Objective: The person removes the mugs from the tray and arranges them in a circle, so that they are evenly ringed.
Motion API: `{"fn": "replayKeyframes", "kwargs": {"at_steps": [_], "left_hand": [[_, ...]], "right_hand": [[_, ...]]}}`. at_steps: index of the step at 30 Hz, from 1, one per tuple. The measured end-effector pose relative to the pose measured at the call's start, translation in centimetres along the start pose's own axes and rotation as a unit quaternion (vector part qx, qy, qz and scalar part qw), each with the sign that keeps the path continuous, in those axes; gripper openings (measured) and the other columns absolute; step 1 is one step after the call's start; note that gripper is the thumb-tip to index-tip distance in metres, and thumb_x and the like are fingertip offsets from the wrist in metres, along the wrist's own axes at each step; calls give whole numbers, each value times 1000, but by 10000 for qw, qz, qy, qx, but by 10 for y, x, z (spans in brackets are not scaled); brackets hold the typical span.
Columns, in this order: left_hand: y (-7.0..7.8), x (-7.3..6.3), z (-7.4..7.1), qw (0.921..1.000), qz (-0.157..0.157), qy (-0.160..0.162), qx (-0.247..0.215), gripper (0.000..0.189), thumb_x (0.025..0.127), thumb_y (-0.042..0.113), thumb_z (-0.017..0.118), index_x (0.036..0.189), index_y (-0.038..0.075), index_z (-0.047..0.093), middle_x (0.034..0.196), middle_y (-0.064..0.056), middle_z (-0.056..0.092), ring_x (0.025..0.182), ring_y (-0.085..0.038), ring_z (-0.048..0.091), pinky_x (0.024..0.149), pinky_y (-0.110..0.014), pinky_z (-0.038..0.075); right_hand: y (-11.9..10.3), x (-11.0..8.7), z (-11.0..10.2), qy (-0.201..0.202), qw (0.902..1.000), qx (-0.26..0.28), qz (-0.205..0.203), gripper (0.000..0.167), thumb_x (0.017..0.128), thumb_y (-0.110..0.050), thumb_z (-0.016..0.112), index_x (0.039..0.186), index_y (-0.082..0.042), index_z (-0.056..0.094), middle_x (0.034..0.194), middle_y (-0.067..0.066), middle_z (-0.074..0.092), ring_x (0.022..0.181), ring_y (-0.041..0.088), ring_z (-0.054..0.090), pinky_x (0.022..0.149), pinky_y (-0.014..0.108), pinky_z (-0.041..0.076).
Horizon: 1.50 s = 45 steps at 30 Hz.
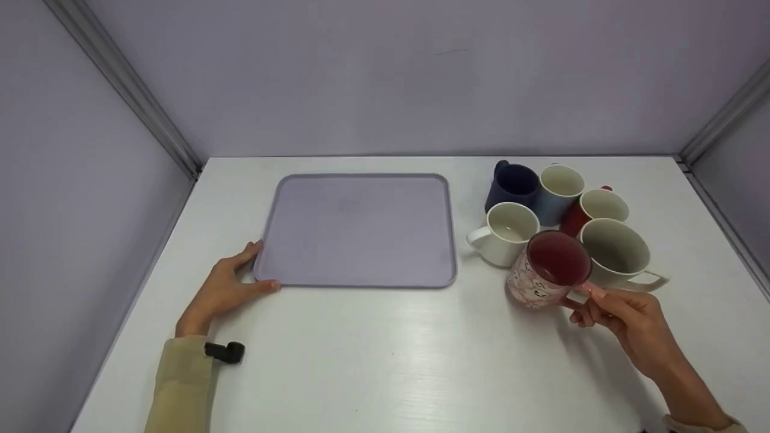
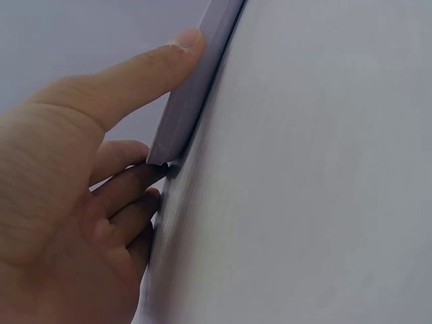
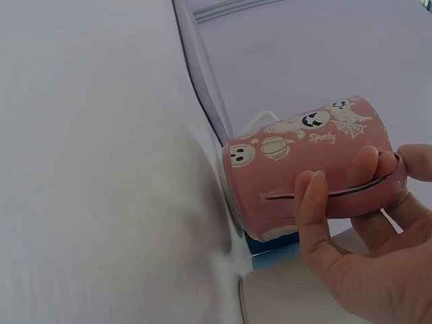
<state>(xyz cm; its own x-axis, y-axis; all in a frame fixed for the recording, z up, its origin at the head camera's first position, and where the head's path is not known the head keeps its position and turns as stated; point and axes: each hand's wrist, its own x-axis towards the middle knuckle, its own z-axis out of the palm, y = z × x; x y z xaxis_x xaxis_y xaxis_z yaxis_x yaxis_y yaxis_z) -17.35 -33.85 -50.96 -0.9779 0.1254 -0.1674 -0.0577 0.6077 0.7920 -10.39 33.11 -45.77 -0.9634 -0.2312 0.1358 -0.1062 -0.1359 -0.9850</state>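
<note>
My left hand (image 1: pixel 224 290) holds the near-left corner of a flat lilac tray (image 1: pixel 361 231), thumb on the front edge and fingers at the left side. In the left wrist view, the thumb (image 2: pixel 152 74) rests against the tray's rim (image 2: pixel 192 94) and the other fingers curl by its corner. My right hand (image 1: pixel 637 325) grips the handle of a pink mug (image 1: pixel 535 282) with a dark red inside. White ghost and pumpkin drawings and the word "Spooky" cover this mug (image 3: pixel 310 162) in the right wrist view. It is upright and slightly tilted, close over the table.
Behind the pink mug cluster a white mug (image 1: pixel 502 243), a dark blue mug (image 1: pixel 502 195), a light blue mug (image 1: pixel 550 207), a red mug (image 1: pixel 574 219) and a large cream mug (image 1: pixel 607 276). Pale walls (image 1: pixel 385 78) enclose the white table (image 1: pixel 361 361) at back and sides.
</note>
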Motion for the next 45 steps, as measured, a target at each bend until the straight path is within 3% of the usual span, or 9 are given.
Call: {"fn": "replayKeyframes", "kwargs": {"at_steps": [7, 12, 20, 25, 28, 35, 45], "left_hand": [[-1, -1, 0, 9999, 32, 27, 98, 109, 85, 49, 91, 168, 9, 32, 176, -19, 19, 166, -38, 13, 134, -58, 15], [0, 0, 0, 9999, 70, 32, 140, 109, 85, 48, 90, 168, 8, 32, 175, -20, 19, 165, -40, 14, 134, -59, 16], [0, -2, 1, 9998, 58, 13, 165, 108, 85, 48, 91, 168, 10, 33, 175, -20, 19, 165, -40, 12, 134, -59, 15], [0, -3, 0, 9999, 67, 29, 116, 107, 85, 45, 91, 167, 9, 33, 175, -21, 19, 165, -42, 13, 134, -60, 15], [0, -3, 1, 10000, 32, 9, 75, 108, 85, 46, 91, 167, 9, 32, 175, -20, 18, 165, -41, 12, 134, -59, 15], [-1, -2, 1, 10000, -8, 9, 74, 110, 84, 49, 91, 168, 10, 32, 176, -18, 18, 166, -39, 11, 134, -59, 14], [-1, -5, 1, 10000, -57, 36, 3, 110, 84, 48, 91, 168, 10, 32, 177, -17, 17, 166, -38, 10, 135, -58, 13]], "right_hand": [[2, -1, 0, 358, 9991, -84, 219, 34, 111, 7, 38, 108, 24, 68, 72, 10, 62, 70, 23, 69, 78, 33, 67], [2, 0, 0, 632, 9971, -170, 397, 33, 112, 4, 40, 106, 24, 67, 72, 11, 60, 71, 25, 71, 77, 33, 67], [5, -1, -3, 538, 9968, -322, 502, 35, 114, 1, 41, 100, 23, 63, 74, 9, 57, 77, 25, 74, 79, 32, 67], [6, 1, -4, 531, 9969, -316, 492, 34, 114, 0, 41, 101, 22, 64, 76, 9, 58, 80, 24, 75, 79, 32, 67], [6, 2, -4, 546, 9969, -269, 490, 33, 114, 1, 41, 109, 24, 64, 76, 9, 59, 81, 23, 75, 79, 32, 67], [7, 7, 0, 711, 9961, -295, 442, 35, 113, 2, 43, 85, 17, 58, 76, 11, 57, 75, 22, 71, 77, 33, 67], [6, 9, -2, 732, 9945, -575, 478, 34, 113, -2, 46, 95, 23, 59, 81, 9, 63, 76, 20, 71, 79, 32, 68]]}}
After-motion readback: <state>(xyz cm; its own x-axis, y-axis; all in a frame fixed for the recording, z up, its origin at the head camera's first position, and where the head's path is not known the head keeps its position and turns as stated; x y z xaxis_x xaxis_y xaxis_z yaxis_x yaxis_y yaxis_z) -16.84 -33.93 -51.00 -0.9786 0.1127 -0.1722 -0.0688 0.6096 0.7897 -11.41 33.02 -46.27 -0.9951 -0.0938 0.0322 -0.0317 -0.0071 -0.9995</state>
